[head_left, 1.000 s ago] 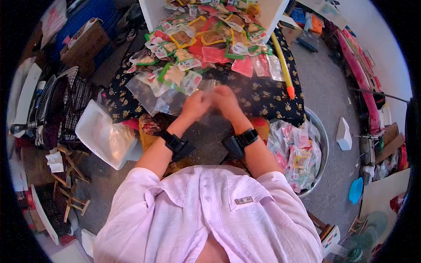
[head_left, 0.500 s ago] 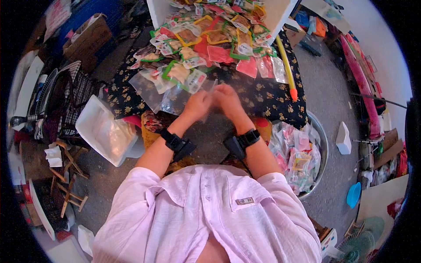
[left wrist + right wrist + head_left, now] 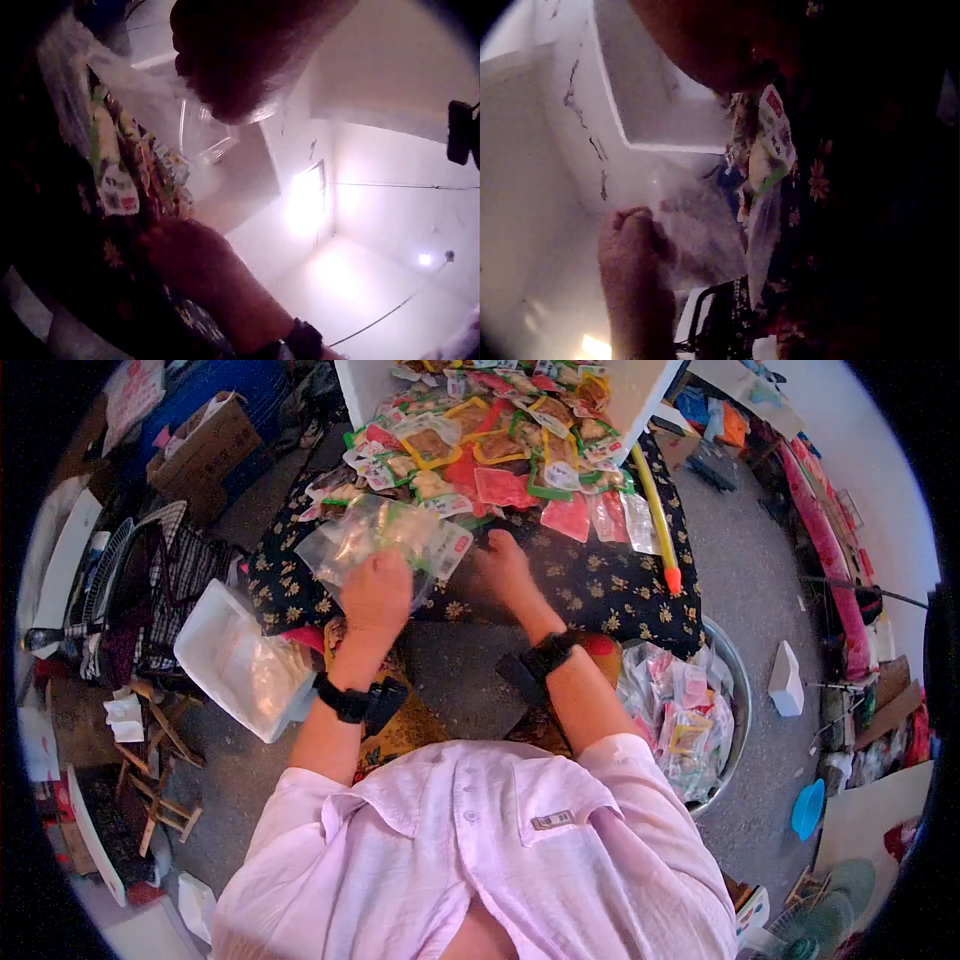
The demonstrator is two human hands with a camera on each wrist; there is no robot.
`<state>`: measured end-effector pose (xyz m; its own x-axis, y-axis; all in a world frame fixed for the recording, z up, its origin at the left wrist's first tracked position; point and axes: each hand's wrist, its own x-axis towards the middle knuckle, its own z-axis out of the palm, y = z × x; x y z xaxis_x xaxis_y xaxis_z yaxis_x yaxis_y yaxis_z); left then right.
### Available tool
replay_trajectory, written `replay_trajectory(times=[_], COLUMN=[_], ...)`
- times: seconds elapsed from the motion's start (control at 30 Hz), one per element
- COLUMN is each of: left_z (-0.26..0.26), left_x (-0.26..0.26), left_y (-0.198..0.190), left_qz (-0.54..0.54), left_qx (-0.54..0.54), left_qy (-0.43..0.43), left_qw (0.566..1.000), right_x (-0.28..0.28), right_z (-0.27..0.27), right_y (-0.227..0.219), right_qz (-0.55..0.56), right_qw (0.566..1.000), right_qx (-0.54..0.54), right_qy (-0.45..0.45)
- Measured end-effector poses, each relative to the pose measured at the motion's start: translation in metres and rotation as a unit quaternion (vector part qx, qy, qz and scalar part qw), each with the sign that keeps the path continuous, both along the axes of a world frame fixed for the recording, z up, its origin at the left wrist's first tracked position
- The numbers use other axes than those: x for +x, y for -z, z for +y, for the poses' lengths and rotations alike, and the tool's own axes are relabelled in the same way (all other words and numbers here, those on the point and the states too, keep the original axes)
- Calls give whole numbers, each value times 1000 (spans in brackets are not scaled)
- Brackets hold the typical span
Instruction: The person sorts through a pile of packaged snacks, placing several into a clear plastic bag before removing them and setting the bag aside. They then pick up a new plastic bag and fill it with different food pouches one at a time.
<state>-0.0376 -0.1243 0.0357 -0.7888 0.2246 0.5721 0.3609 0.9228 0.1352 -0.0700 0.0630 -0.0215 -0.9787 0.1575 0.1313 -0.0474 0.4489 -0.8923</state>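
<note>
My left hand (image 3: 378, 595) grips a clear plastic bag (image 3: 345, 540), raised over the near left part of the cloth-covered table. The left fist and the hanging bag (image 3: 705, 225) also show in the right wrist view. Behind the bag lies a green-edged food packet (image 3: 450, 547) with a white label, partly covered by it. My right hand (image 3: 510, 570) is apart from the left, low over the dark flowered cloth (image 3: 600, 580), just right of that packet. Its fingers are loosely bent and blurred, with nothing seen in them.
Many sealed food packets (image 3: 500, 450) spill from a white box (image 3: 355, 395) at the back. A yellow stick (image 3: 655, 520) with an orange tip lies at the table's right. On the floor are a metal basin (image 3: 740, 700) of packets and a white tub (image 3: 215, 660).
Both hands were together at the bag's edge. The left has moved left and raised the bag over the packets; the right has parted from it and stays over the cloth.
</note>
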Motion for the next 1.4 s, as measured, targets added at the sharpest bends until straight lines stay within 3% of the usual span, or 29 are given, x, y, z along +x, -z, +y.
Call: replay_trajectory(times=[0.1,0.13,0.33,0.4,0.53,0.63,0.7,0.73,0.8,0.83,0.9,1.0,1.07,1.1,1.17,1.2,1.23,1.27,1.3,1.33,1.37,1.4], left_z=[-14,-17,-23,-22,-23,-27,-29,-29,-25,-23,-15,0,3,2,1,0,0,-1,-3,-4,-5,-6], left_x=[-5,-5,-9,-10,-9,-12,-16,-18,-18,-18,-16,-6,-2,0,1,1,1,2,1,1,1,2], left_y=[-10,-15,-20,-19,-20,-24,-27,-27,-27,-27,-15,-2,8,15,23,25,26,26,27,27,26,24], left_qz=[122,88,128,145,127,132,149,158,162,165,157,59,4,-4,-6,1,7,-4,-15,-25,-29,-34], left_qx=[13,38,28,33,36,50,54,56,54,53,16,-12,-4,8,24,27,31,31,32,32,32,32], left_qy=[-27,-39,-60,-48,-53,-54,-52,-50,-24,-12,-4,13,18,17,14,13,13,9,4,0,-11,-23], left_qw=[992,995,989,988,990,989,986,985,985,985,987,998,1000,1000,1000,1000,999,999,999,999,999,999], right_x=[-18,-19,-24,-33,-26,-8,-19,-21,-11,-5,13,13,31,28,29,-2,-10,-19,-6,-8,-12,-18], right_z=[-3,-7,-24,-20,-2,21,61,88,132,147,170,229,222,224,201,219,205,191,127,97,69,44], right_y=[-4,-9,-22,3,8,-2,27,34,35,33,6,9,-21,-30,-50,-7,-1,4,-28,-18,-22,-18], right_qz=[-7,1,-22,9,2,-8,-48,-22,4,3,11,-26,32,-44,28,82,123,159,185,131,140,102], right_qw=[994,990,969,980,997,997,988,984,986,988,988,954,904,895,865,909,930,947,951,989,984,990], right_qx=[106,142,241,195,58,-72,-129,173,167,-141,-77,208,308,308,370,306,263,216,193,-10,108,96], right_qy=[4,2,-41,-48,-59,30,70,30,27,63,132,215,294,320,338,272,227,179,155,67,34,3])
